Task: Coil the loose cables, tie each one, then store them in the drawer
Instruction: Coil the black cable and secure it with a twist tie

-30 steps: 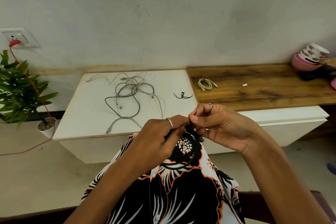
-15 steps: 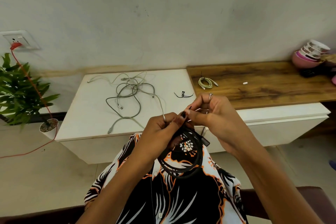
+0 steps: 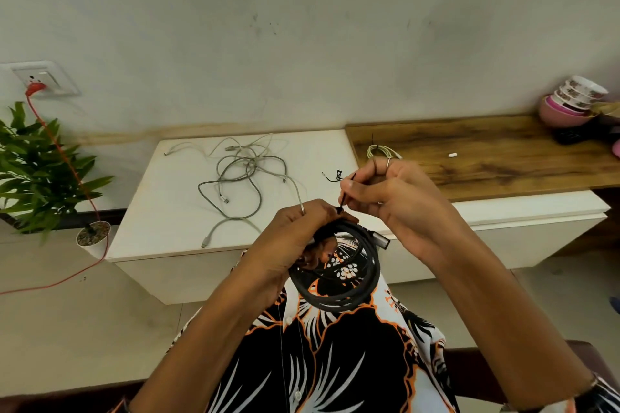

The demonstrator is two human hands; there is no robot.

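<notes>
- Black cable (image 3: 339, 282): wound in a coil, held up in front of the patterned shirt (image 3: 335, 362), near the front edge of the white cabinet (image 3: 174, 211).
- Left hand (image 3: 295, 238): fingers curled round the top left of the coil, gripping it; a ring on one finger.
- Right hand (image 3: 392, 198): thumb and forefinger pinch a thin black tie (image 3: 345, 193) that runs down to the top of the coil, just beside the left hand's fingertips.
- Grey plug (image 3: 380, 240): sticks out at the coil's upper right, under the right hand.
- Loose cables (image 3: 245, 178): grey and white, tangled on the white cabinet top, well apart from the hands.
- Spare ties (image 3: 335, 176): small black bunch on the cabinet, near the wooden top (image 3: 503, 157).
- Tied cable (image 3: 379, 151): pale coil on the wooden top.
- Bowls (image 3: 570, 100): stacked at the far right, partly cut off.
- Plant (image 3: 37, 168), socket (image 3: 43, 77), red cord (image 3: 67, 157): at the left wall.
- Hidden: how the tie wraps the coil, covered by fingers.
</notes>
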